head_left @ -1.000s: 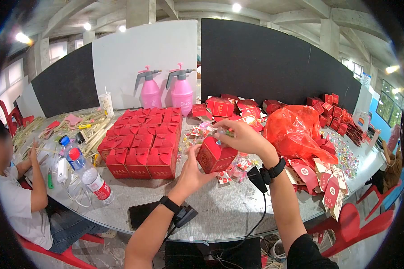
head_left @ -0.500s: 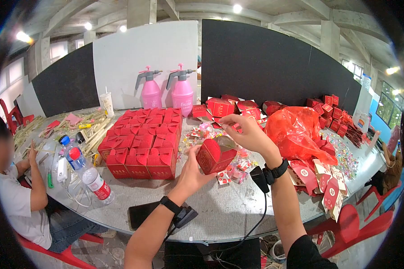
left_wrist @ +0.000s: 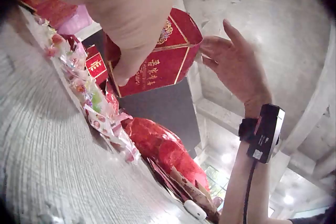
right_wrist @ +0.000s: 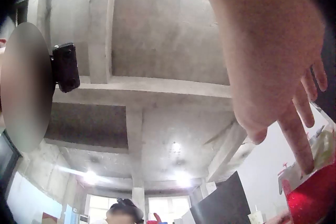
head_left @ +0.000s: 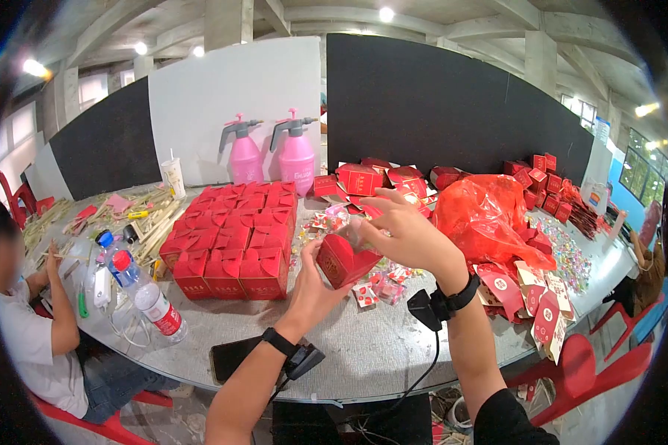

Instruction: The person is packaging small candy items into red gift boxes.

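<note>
In the head view my left hand [head_left: 309, 291] grips a small red paper box [head_left: 340, 261] above the table, its top flaps standing up. Gold print shows on the side of the box in the left wrist view, where the left fingers [left_wrist: 137, 58] wrap its lower part. My right hand [head_left: 408, 236] is over the box opening, fingers mostly extended. In the right wrist view one fingertip [right_wrist: 307, 169] presses at clear film [right_wrist: 321, 148] sticking out of the red box. The inside of the box is largely hidden.
Finished red boxes [head_left: 230, 245] stand in a block on the left. Wrapped candies [head_left: 386, 288] lie below my hands. A red plastic bag [head_left: 482, 222] and flat box cards [head_left: 545, 311] are on the right. Bottles [head_left: 156, 308], a phone [head_left: 234, 360] and pink sprayers [head_left: 297, 156] surround the area.
My right hand lifted back from the box opening, showing the clear film, then returned over it with fingers lowered. The left hand keeps holding the box, now tilted slightly more.
</note>
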Demonstrator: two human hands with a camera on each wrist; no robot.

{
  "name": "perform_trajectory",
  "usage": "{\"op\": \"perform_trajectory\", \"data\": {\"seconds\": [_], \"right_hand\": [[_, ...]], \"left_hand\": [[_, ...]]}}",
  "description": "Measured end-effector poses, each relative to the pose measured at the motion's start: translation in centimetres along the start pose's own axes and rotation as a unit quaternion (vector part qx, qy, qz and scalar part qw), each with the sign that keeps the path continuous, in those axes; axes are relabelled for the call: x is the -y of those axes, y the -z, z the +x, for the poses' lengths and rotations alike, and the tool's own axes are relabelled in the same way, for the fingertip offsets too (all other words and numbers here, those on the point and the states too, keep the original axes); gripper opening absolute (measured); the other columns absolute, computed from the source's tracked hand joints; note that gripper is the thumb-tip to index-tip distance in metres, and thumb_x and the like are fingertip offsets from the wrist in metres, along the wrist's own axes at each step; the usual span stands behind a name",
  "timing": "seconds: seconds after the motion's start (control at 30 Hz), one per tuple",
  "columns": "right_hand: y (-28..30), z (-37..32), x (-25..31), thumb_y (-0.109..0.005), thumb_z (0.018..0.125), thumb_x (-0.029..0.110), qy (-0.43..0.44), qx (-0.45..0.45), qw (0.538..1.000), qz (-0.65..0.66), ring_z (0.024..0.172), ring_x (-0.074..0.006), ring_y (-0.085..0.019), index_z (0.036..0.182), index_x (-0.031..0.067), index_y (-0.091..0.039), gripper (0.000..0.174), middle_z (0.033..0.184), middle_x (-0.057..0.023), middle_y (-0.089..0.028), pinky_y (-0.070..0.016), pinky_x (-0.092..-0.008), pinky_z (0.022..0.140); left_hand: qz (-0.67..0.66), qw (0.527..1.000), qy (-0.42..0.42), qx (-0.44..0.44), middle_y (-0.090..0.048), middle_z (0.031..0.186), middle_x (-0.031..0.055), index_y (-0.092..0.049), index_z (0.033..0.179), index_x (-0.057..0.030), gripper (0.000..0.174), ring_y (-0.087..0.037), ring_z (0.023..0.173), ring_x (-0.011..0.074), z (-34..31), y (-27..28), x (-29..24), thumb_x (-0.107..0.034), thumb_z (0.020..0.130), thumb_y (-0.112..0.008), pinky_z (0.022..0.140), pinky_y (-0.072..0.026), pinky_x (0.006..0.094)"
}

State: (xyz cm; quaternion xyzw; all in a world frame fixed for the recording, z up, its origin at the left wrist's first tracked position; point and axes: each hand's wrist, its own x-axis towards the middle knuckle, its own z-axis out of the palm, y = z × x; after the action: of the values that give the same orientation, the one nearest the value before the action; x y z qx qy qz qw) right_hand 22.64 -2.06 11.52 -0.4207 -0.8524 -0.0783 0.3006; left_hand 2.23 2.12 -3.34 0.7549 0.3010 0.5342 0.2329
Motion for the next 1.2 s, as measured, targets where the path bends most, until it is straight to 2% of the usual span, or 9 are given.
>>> {"op": "perform_trajectory", "data": {"seconds": [0.07, 0.13, 0.27, 0.47, 0.67, 0.87, 0.97, 1.1, 1.2], "right_hand": [[0.1, 0.0, 0.4, -0.057, 0.108, 0.039, 0.012, -0.047, 0.999, -0.014, 0.129, -0.0410, -0.060, 0.095, 0.0000, -0.084, 0.049, 0.122, -0.0220, -0.075, -0.0440, -0.0494, 0.115], [1.4, 0.7, 1.0, -0.055, 0.109, 0.037, -0.015, 0.051, 0.993, 0.108, 0.118, -0.0382, -0.062, 0.090, 0.0010, -0.083, 0.049, 0.106, -0.0159, -0.079, -0.0463, -0.0476, 0.110], [2.2, 0.3, 1.9, -0.058, 0.109, 0.037, -0.072, 0.048, 0.993, 0.083, 0.117, -0.0348, -0.062, 0.089, 0.0030, -0.084, 0.047, 0.103, -0.0167, -0.078, -0.0481, -0.0444, 0.107], [1.4, -0.1, 2.1, -0.063, 0.105, 0.029, 0.030, -0.060, 0.998, 0.008, 0.104, -0.0311, -0.065, 0.088, -0.0001, -0.082, 0.039, 0.096, -0.0171, -0.077, -0.0527, -0.0444, 0.095], [1.8, 0.3, 2.6, -0.060, 0.106, 0.026, -0.059, 0.101, 0.992, 0.052, 0.100, -0.0354, -0.070, 0.100, 0.0005, -0.081, 0.033, 0.102, -0.0180, -0.078, -0.0516, -0.0460, 0.102], [2.9, -0.1, 3.0, -0.047, 0.113, 0.032, -0.026, -0.133, 0.980, 0.149, 0.128, -0.0328, -0.065, 0.131, -0.0016, -0.071, 0.045, 0.131, -0.0207, -0.073, -0.0461, -0.0448, 0.112], [4.1, -0.7, 2.6, -0.020, 0.115, 0.057, -0.071, -0.140, 0.901, 0.404, 0.148, -0.0305, -0.051, 0.156, 0.0044, -0.052, 0.075, 0.160, -0.0158, -0.055, -0.0402, -0.0481, 0.120], [4.1, -4.0, 1.2, -0.024, 0.116, 0.054, -0.060, -0.133, 0.816, 0.559, 0.149, -0.0283, -0.050, 0.159, 0.0018, -0.047, 0.072, 0.161, -0.0156, -0.053, -0.0389, -0.0472, 0.122], [1.4, -6.8, -0.8, -0.026, 0.112, 0.063, -0.081, -0.129, 0.857, 0.492, 0.151, -0.0323, -0.048, 0.161, 0.0057, -0.044, 0.078, 0.162, -0.0182, -0.051, -0.0380, -0.0509, 0.122]], "left_hand": [[0.008, 1.000, -0.002, 0.001, -0.052, 0.144, 0.0237, -0.026, 0.149, -0.0024, 0.103, -0.057, 0.136, 0.0316, -0.1, 0.0, 0.3, -0.009, 0.075, -0.097, 0.115, -0.0487, 0.0433], [0.014, 1.000, -0.002, 0.002, -0.053, 0.143, 0.0230, -0.026, 0.149, -0.0033, 0.103, -0.056, 0.138, 0.0315, -0.1, 0.0, 0.4, -0.009, 0.074, -0.097, 0.116, -0.0478, 0.0432], [-0.007, 1.000, 0.017, 0.001, -0.052, 0.143, 0.0222, -0.025, 0.149, -0.0042, 0.105, -0.056, 0.138, 0.0314, -0.1, 0.0, -0.2, -0.008, 0.074, -0.097, 0.117, -0.0465, 0.0441], [-0.035, 0.999, 0.014, -0.008, -0.050, 0.146, 0.0215, -0.023, 0.151, -0.0062, 0.105, -0.056, 0.138, 0.0307, -0.1, 0.1, 0.1, -0.003, 0.076, -0.095, 0.119, -0.0452, 0.0457], [-0.028, 1.000, -0.001, -0.004, -0.050, 0.145, 0.0206, -0.022, 0.152, -0.0078, 0.106, -0.055, 0.138, 0.0304, 0.0, 0.0, 0.4, -0.003, 0.075, -0.096, 0.119, -0.0450, 0.0459], [-0.035, 0.997, -0.046, -0.057, -0.050, 0.143, 0.0200, -0.025, 0.150, -0.0080, 0.104, -0.055, 0.138, 0.0300, -0.1, -0.4, 0.5, -0.006, 0.075, -0.097, 0.117, -0.0467, 0.0455], [-0.006, 0.989, -0.132, -0.073, -0.050, 0.146, 0.0215, -0.025, 0.149, -0.0095, 0.105, -0.055, 0.139, 0.0300, 0.4, 0.1, -0.5, -0.007, 0.074, -0.098, 0.115, -0.0498, 0.0459], [-0.058, 0.975, -0.211, -0.033, -0.049, 0.152, 0.0242, -0.026, 0.148, -0.0110, 0.107, -0.055, 0.141, 0.0307, 0.1, -0.7, -0.6, -0.010, 0.071, -0.101, 0.114, -0.0509, 0.0459], [-0.057, 0.977, -0.204, -0.008, -0.050, 0.152, 0.0227, -0.026, 0.148, -0.0100, 0.111, -0.054, 0.142, 0.0315, -0.7, -0.3, -3.2, -0.015, 0.069, -0.103, 0.117, -0.0476, 0.0467]]}}
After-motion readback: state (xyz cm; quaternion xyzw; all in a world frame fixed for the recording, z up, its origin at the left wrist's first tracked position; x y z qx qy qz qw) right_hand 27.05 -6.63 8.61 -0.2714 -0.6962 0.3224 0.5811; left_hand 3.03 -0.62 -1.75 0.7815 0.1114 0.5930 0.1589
